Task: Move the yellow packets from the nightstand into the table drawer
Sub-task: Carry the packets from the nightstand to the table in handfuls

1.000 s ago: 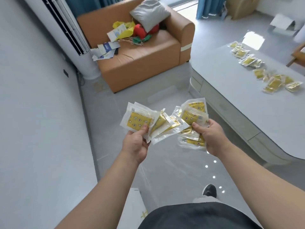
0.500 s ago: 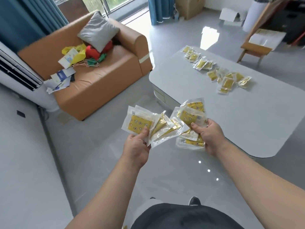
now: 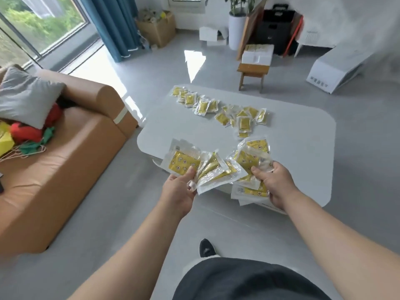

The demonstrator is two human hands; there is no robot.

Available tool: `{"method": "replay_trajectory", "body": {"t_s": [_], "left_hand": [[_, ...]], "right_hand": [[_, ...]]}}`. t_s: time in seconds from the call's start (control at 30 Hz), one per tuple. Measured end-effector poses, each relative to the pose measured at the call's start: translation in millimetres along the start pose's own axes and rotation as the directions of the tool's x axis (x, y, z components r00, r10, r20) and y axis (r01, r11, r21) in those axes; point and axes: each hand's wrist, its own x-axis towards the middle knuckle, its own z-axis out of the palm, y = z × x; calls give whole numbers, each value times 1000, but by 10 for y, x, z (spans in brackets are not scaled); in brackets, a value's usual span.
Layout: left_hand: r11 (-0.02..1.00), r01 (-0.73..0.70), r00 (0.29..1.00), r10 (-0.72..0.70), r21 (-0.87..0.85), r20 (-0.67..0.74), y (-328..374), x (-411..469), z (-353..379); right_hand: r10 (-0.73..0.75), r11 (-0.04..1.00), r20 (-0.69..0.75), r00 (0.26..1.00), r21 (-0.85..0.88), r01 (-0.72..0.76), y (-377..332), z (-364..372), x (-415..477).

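- The sofa (image 3: 65, 169) at the far left plays no part in the task. A grey cushion (image 3: 26, 96) and some bright clutter lie on it.
- The left hand (image 3: 179, 189) pinches a fan of packets (image 3: 186, 164), thumb on top and fingers curled beneath. Spreading them like cards probably lets one pinch at the lower corners hold several at once.
- The right hand (image 3: 275, 182) grips a second bunch (image 3: 252, 159) the same way. Its thumb presses on the top packet and more hang below the palm.
- Both handfuls are in the air over the near edge of the table (image 3: 303, 152). I judge this to be the carrying stage, with both hands full and nothing put away yet. The drawer cannot be made out under the tabletop.
- Loose packets (image 3: 227, 113) lie scattered on the far side of the tabletop, well apart from the hands.
- The packets are flat, square, clear plastic sleeves, shiny and crinkled. Each holds a yellow insert printed with small pale shapes. They look light and slippery, so a loose grip could let one slide out.
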Motion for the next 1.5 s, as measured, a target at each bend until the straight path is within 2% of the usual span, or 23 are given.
{"method": "replay_trajectory", "body": {"t_s": [0.1, 0.3, 0.47, 0.77, 0.93, 1.3, 1.5], "left_hand": [[997, 36, 999, -38, 74, 28, 283, 358, 309], [972, 73, 995, -87, 223, 57, 548, 998, 942], [953, 105, 991, -124, 285, 50, 583, 1540, 1558], [942, 207, 977, -185, 265, -109, 622, 2729, 2668], [939, 208, 968, -158, 273, -194, 670, 3489, 3128], [888, 275, 940, -167, 369, -298, 516, 5451, 3501], [888, 246, 935, -112, 388, -338, 443, 6509, 3485]], "right_hand": [[-18, 999, -96, 995, 27, 20, -111, 22, 210], [53, 996, -232, 971, 83, -34, -248, -90, 705], [114, 985, -253, 961, 155, -76, -359, -263, 1399], [294, 953, -274, 916, 154, -260, -571, -543, 3121], [329, 944, -326, 886, 87, -318, -573, -586, 3996], [437, 891, -416, 797, 81, -446, -42, -496, 5560], [444, 880, -410, 797, 33, -473, 358, -349, 6123]]}}
